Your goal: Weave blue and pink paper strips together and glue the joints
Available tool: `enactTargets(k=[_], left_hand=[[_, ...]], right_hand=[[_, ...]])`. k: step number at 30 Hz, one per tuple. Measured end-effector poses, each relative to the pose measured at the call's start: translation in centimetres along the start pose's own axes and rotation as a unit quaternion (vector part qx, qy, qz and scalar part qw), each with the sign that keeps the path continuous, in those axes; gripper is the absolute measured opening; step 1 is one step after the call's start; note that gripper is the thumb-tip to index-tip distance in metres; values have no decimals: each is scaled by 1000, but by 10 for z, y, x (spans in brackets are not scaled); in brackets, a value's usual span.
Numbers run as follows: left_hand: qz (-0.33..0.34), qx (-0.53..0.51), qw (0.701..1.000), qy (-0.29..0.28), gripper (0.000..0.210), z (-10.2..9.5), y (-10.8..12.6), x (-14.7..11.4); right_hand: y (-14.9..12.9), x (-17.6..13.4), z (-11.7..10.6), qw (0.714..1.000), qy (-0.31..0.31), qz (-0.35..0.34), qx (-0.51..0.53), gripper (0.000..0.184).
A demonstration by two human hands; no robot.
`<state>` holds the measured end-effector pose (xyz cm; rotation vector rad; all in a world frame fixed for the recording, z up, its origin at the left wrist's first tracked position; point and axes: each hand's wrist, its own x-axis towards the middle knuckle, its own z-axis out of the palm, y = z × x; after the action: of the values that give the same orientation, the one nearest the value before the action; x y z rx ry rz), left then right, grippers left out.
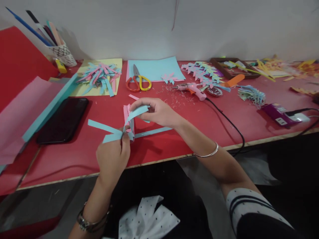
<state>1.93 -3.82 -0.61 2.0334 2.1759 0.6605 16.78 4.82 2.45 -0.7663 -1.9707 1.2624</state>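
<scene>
Near the table's front edge, my left hand (pixel 113 154) pinches blue paper strips (pixel 104 126) where they cross. Several of their loose ends stick out to the left, and another blue strip (pixel 157 132) reaches to the right. A folded pink paper strip (pixel 126 111) stands up just behind the fingertips. My right hand (pixel 158 111) is curled over from the right, its fingers closed around the upper end of a light blue strip (pixel 137 113). How the strips join is hidden behind the left fingers.
On the red table (pixel 154 149) lie scissors (pixel 138 83), a heap of cut strips (pixel 99 78), blue sheets (pixel 154 68) and a phone (pixel 63 121). At right are a glue gun (pixel 191 90) with its cord, a paper garland (pixel 201 71) and a purple power box (pixel 280 114). A pen cup (pixel 63 54) stands back left.
</scene>
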Motion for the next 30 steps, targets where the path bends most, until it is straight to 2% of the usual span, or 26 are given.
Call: enactTargets(k=[5, 8, 12, 17, 19, 22, 26, 28, 30], left_hand=[[13, 0, 1000, -2, 41, -1, 0, 0], [9, -5, 1000, -3, 41, -1, 0, 0], [7, -11, 1000, -1, 40, 0, 0, 0], [9, 10, 1000, -4, 41, 2, -2, 0], [19, 10, 1000, 3, 40, 3, -2, 0], [36, -8, 999, 17, 36, 4, -2, -1], [83, 7, 996, 36, 33, 7, -1, -1], [111, 39, 992, 39, 34, 7, 0, -1], [130, 59, 989, 31, 34, 6, 0, -1]], right_hand=[[-2, -1, 1, 999, 5, 12, 32, 13], [-5, -3, -6, 1000, 15, 23, 10, 8], [-10, -8, -25, 993, -10, 49, -110, 8], [-9, -15, -40, 947, -84, 103, -294, 13], [-7, -16, -39, 937, -79, 114, -321, 17], [-5, -14, -35, 939, -12, 110, -325, 17], [-1, -10, -37, 938, 171, 42, -298, 16], [3, -8, -43, 925, 268, -8, -269, 18], [7, -6, -49, 909, 333, -46, -246, 21]])
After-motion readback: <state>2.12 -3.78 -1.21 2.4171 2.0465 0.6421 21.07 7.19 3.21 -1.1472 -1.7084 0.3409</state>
